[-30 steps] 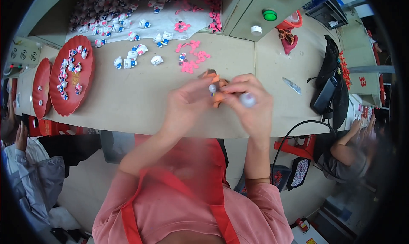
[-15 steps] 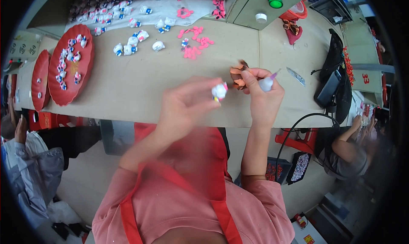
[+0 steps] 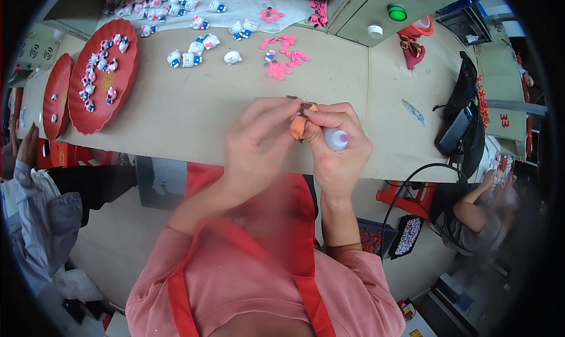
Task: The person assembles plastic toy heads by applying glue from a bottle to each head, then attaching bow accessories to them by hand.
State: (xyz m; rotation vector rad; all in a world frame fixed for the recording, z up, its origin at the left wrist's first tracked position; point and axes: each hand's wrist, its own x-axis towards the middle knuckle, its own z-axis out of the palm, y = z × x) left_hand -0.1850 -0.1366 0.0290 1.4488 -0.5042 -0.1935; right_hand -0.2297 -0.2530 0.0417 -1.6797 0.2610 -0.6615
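My left hand and my right hand meet just above the near edge of the beige table. The right hand grips a small white bottle with a pink cap; its fingertips wear orange finger cots. Both hands pinch a tiny part between the fingertips; the fingers hide what it is. Small white cat figurines and a scatter of pink bow pieces lie on the table beyond my hands.
Two red trays with figurines sit at the left. A grey control box with a green button stands at the back. A black bag and a cable lie at the right. Other people sit at the left and right edges.
My hands have come together again: the left hand, earlier holding a white figurine apart from the right, now meets the right hand's fingertips. The view has shifted down slightly.
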